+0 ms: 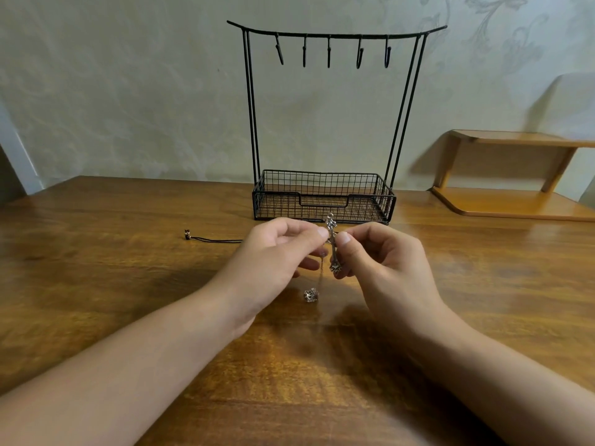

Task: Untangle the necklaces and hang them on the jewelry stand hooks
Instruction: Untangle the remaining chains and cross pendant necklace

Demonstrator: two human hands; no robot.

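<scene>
A: Necklaces first, where are they?

B: One's up between both hands, just in front of the stand's basket. Long silver pendant [332, 244] held upright; left hand [277, 252] pinches near its top w/ thumb & forefinger, right hand [376, 252] pinches it from the other side, other fingers curled. Thin chain drops from there to a small round silver charm [311, 295], which looks to be at or just above the counter [128, 284]; can't tell which.

A: And the 2nd?

B: Black cord [219, 240] lying flat on the counter to the left, small bead-like end piece [187, 234] at its far tip. Near end runs behind the left hand, so can't tell if it's still caught w/ the silver one.

A: Step?

B: Untangling, I'd say. Nothing hung yet: all five hooks [328, 51] on the jewelry stand [322, 123] are bare.

A: Next?

B: Prob. fine fingertip work: find where chain & cord cross, ease one loop free w/o tugging it tight. Then lift the chain's loop over a hook, which sits well above the hands.
</scene>
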